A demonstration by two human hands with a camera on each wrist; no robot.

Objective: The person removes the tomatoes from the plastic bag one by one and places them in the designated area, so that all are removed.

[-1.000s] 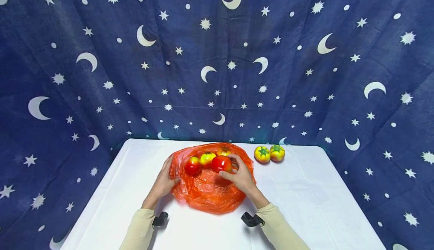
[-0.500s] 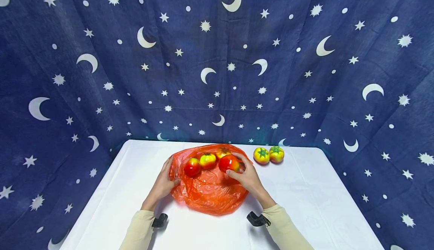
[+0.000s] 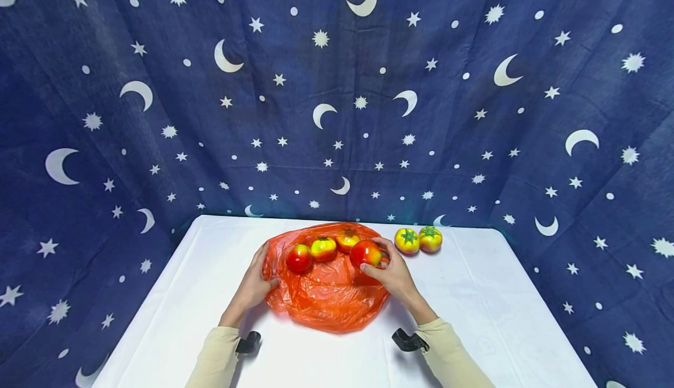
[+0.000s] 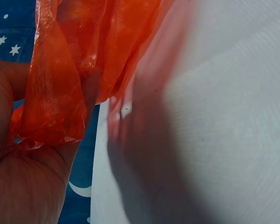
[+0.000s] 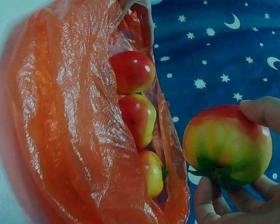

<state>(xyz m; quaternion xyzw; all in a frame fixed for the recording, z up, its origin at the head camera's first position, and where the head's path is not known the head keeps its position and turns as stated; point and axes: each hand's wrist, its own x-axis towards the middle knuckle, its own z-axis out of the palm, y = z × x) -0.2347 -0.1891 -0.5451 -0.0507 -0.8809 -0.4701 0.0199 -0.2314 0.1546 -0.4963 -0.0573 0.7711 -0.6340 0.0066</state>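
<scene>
My right hand (image 3: 396,275) grips a red and yellow tomato (image 3: 365,253) above the right part of the red plastic bag (image 3: 332,306). In the right wrist view, this tomato (image 5: 226,147) shows its green calyx, thumb on top and fingers beneath. At the bag's left side, my left hand (image 3: 254,285) holds the edge. The left wrist view has the bag's thin film (image 4: 56,93) between thumb and fingers. Inside the bag's mouth lie three tomatoes in a row: a red one (image 3: 299,258), a yellow-red one (image 3: 323,249) and a yellower one (image 3: 347,240).
Two more yellow-green tomatoes, a left one (image 3: 407,241) and a right one (image 3: 430,239), stand side by side on the white-covered table (image 3: 489,306), right of the bag. A blue curtain (image 3: 337,83) with moons and stars hangs behind the table's back edge.
My right hand has moved right with its tomato, drawing it away from the row and uncovering the yellower tomato behind. The left hand stays on the bag's edge.
</scene>
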